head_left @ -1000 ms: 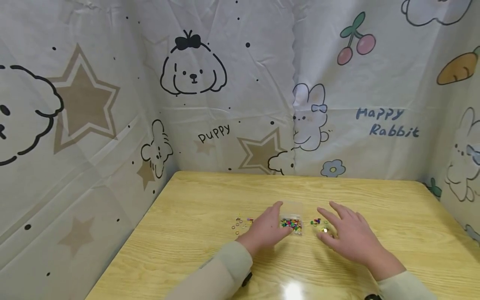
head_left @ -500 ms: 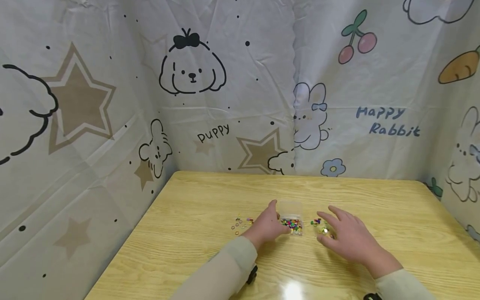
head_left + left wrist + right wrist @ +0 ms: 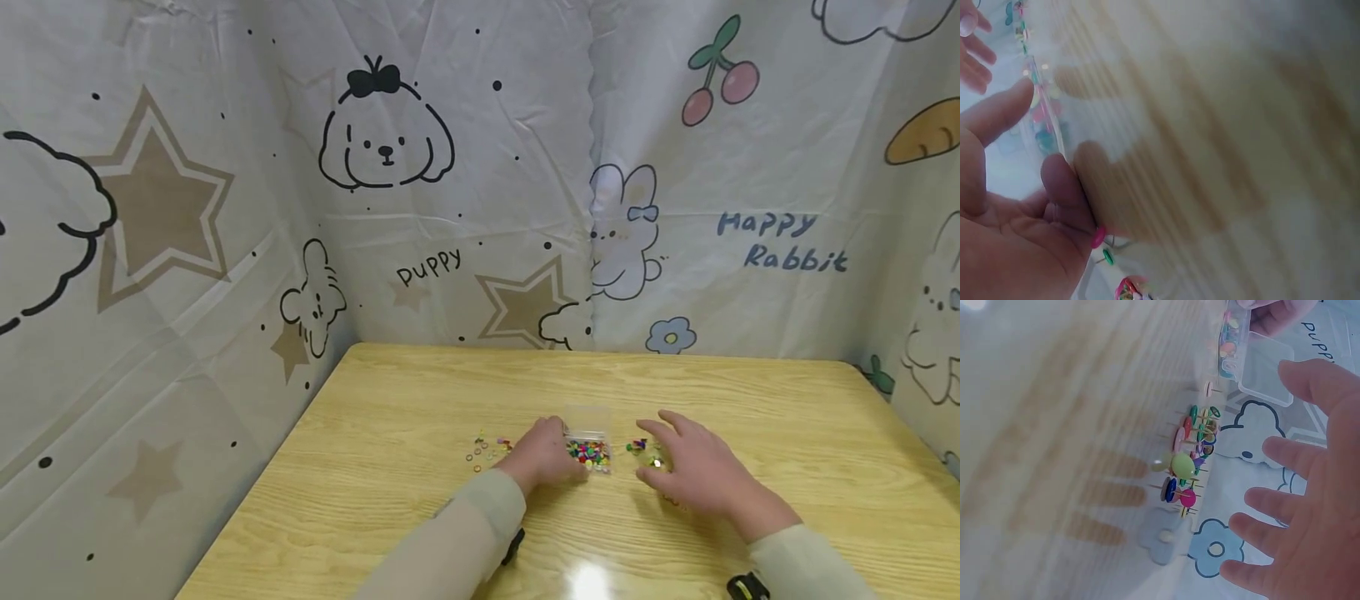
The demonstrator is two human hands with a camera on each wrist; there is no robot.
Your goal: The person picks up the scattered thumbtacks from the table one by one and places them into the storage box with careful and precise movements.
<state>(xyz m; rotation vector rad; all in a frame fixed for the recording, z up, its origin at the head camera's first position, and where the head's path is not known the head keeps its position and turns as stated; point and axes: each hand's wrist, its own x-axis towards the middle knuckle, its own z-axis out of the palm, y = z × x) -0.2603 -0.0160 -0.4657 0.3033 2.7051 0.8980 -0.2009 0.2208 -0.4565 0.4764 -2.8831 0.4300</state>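
My left hand [image 3: 546, 454] grips the left end of a small clear plastic box [image 3: 610, 458], thumb at its near side and the other fingers curled at its left. Inside lie many coloured thumbtacks, and the clear lid [image 3: 587, 418] stands open behind. My right hand [image 3: 701, 467] is spread with nothing held, its fingers beside a small heap of loose thumbtacks [image 3: 1183, 465] with round green, blue and pink heads. Left of the box more small pieces [image 3: 477, 457] are scattered; in the left wrist view a magenta thumbtack [image 3: 1099, 237] lies close by my left fingers.
The wood-grain table [image 3: 420, 383] carries everything. A white printed cloth [image 3: 465, 167] with puppies, stars and rabbits hangs at the back and both sides. Loose thumbtacks lie on both sides of the box.
My left hand has drawn its spread fingers in and come down a little onto the box's left end. The right hand stays spread in about the same place.
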